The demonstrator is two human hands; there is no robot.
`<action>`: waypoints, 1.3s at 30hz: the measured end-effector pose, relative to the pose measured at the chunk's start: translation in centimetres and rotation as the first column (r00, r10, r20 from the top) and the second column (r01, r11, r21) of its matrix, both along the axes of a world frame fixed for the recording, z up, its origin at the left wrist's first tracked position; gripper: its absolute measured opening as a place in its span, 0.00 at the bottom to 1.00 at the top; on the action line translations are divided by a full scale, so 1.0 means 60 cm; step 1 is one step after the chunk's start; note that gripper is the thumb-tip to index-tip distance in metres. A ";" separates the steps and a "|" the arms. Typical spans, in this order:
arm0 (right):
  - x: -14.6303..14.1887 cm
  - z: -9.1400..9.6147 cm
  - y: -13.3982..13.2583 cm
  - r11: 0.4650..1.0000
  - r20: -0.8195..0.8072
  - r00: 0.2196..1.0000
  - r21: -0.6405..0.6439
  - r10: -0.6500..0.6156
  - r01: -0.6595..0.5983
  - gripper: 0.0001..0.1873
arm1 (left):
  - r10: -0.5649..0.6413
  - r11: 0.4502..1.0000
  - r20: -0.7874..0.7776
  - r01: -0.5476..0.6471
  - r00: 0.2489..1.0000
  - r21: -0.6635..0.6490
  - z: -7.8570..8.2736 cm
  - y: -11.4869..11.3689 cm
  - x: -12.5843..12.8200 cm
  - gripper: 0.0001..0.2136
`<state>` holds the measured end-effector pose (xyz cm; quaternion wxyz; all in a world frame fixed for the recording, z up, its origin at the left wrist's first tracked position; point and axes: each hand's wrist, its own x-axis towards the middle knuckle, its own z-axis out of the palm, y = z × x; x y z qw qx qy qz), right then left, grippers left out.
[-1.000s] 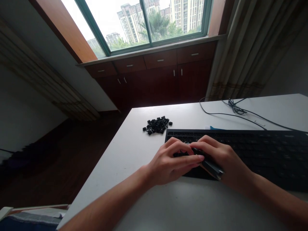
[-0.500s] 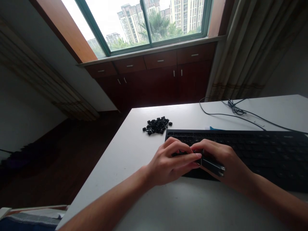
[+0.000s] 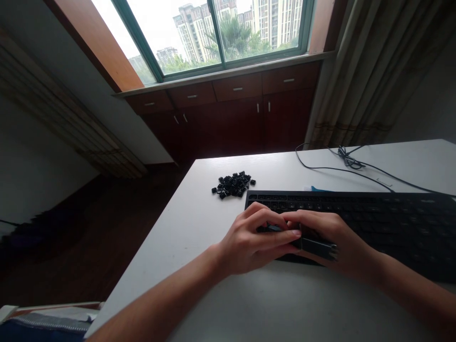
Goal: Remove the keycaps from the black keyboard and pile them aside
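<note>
A black keyboard (image 3: 384, 223) lies across the white table (image 3: 199, 223). Both hands rest on its left front corner. My right hand (image 3: 331, 240) grips a dark flat tool (image 3: 317, 247) whose far end is pressed against the keys. My left hand (image 3: 254, 242) is curled beside it, its fingertips meeting the tool's tip and a key there; whether it pinches a keycap is hidden. A pile of loose black keycaps (image 3: 233, 184) sits on the table just beyond the keyboard's left end.
A black cable (image 3: 342, 166) winds over the table behind the keyboard, with a small blue object (image 3: 317, 189) at the keyboard's back edge. The table's left edge drops to a dark wooden floor. Wooden cabinets (image 3: 231, 114) stand under the window.
My right hand has slid slightly right and flattened the tool toward the table. My left hand has hardly moved.
</note>
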<state>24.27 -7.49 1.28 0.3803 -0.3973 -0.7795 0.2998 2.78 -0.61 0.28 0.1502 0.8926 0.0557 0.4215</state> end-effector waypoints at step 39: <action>-0.003 0.009 0.000 0.997 -0.016 0.999 -0.055 0.049 -0.050 0.19 | 0.010 1.000 -0.019 -0.009 1.000 0.022 0.007 -0.006 0.001 0.10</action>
